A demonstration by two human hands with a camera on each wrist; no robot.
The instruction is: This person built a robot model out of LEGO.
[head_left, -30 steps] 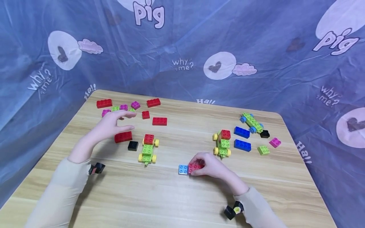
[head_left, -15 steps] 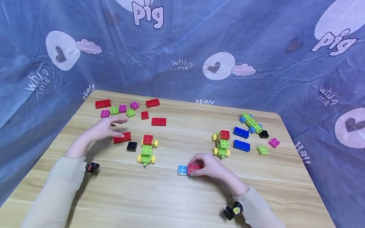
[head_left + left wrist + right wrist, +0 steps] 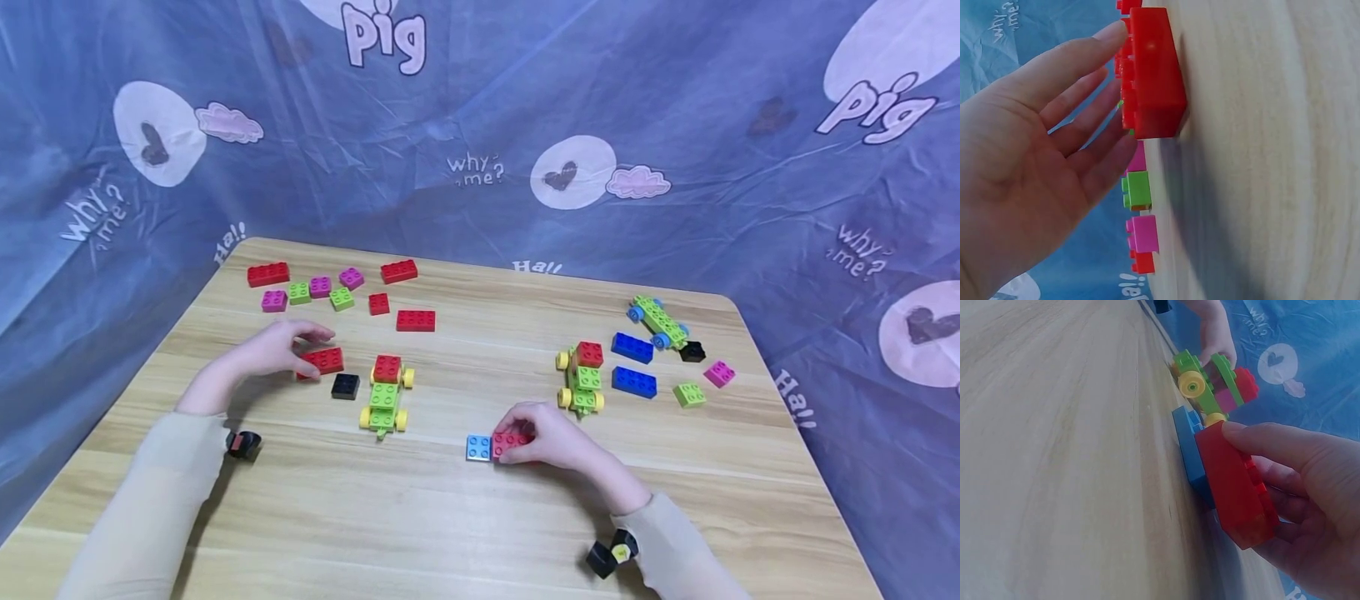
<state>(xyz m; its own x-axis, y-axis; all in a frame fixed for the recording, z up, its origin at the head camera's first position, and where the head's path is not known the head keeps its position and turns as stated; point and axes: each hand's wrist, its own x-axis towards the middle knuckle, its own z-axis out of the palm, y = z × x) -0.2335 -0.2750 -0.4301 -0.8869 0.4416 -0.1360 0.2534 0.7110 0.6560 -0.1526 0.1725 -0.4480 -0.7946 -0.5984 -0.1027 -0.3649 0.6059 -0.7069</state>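
Note:
My left hand (image 3: 272,354) hovers at a long red brick (image 3: 326,361) on the table's left side. In the left wrist view its thumb and fingers are spread and relaxed, the thumb tip right at the studded top of the red brick (image 3: 1157,75). Beside that brick lies a black brick (image 3: 345,386). My right hand (image 3: 551,433) pinches another red brick (image 3: 1229,481) between thumb and fingers, partly covering it. A light blue brick (image 3: 478,447) lies beneath and to the left of it, its studs showing at one end.
Two small cars with yellow wheels, one left (image 3: 385,396) and one right (image 3: 587,379), stand on the wooden table (image 3: 420,525). Pink, green and red bricks lie back left. Two blue bricks (image 3: 633,382), a blue-wheeled chassis (image 3: 657,322) and small bricks lie at right.
My left hand has come down and back from over the small bricks to the long red brick. My right hand stays in place, holding its red brick.

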